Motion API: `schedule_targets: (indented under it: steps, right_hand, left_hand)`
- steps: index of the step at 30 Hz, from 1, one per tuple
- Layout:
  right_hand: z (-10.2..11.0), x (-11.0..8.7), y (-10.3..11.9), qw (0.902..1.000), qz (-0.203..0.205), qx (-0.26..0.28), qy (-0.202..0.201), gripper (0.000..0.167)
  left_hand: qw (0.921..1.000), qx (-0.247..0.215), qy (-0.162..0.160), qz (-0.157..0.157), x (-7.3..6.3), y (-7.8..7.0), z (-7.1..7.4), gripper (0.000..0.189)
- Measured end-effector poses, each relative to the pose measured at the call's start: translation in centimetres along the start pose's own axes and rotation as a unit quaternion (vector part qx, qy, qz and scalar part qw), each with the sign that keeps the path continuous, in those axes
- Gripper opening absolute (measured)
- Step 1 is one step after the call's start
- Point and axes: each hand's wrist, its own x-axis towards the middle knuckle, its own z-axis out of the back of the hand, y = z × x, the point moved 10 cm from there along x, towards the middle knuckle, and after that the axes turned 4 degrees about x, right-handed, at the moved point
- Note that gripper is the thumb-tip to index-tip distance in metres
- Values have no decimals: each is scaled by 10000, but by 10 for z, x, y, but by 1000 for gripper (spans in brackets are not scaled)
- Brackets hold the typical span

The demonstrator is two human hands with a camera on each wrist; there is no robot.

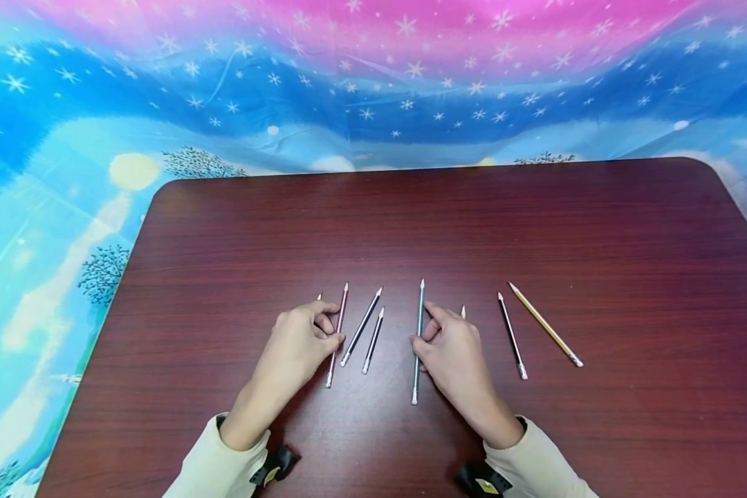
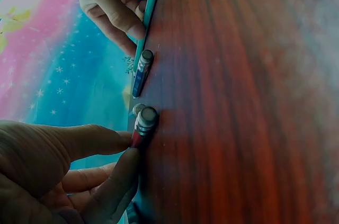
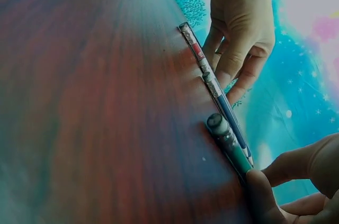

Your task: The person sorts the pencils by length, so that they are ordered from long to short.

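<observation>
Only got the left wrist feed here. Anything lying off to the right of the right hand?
Observer: Yes, the head view shows a yellow pencil and a dark pencil out to the right of the right hand.
Operator: Are those two touching?
Observer: No, they lie apart, closest at their sharpened ends.
Operator: And the sharpened end of the red pencil?
Observer: In the head view it sticks out past the left hand, pointing toward the far edge of the table.

The head view is bright, with a soft sheen on the table [image 1: 373, 429]; both wrist views look dimmer.
</observation>
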Motion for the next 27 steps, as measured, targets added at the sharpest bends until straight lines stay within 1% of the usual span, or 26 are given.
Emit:
schedule_targets:
  steps: [7, 10, 13, 19, 27]
  right_hand:
    - [1, 0, 8, 9962, 444, -723, -218, 49]
    - [0, -1, 12, 9937, 583, -922, -259, 49]
    - [0, -4, 15, 9915, 686, -1067, -281, 47]
    - [0, -6, 18, 9882, 807, -1258, -321, 41]
    - [2, -8, 19, 9879, 737, -1327, -317, 36]
  left_hand:
    - [9999, 93, -45, -71, 0, -2, 0, 35]
    - [9998, 144, -79, -127, 1, -3, 0, 35]
    - [9993, 305, -131, -157, 2, -4, 0, 37]
    - [9979, 592, -175, -205, 2, -8, 0, 40]
    - [9961, 819, -216, -265, 0, -12, 0, 39]
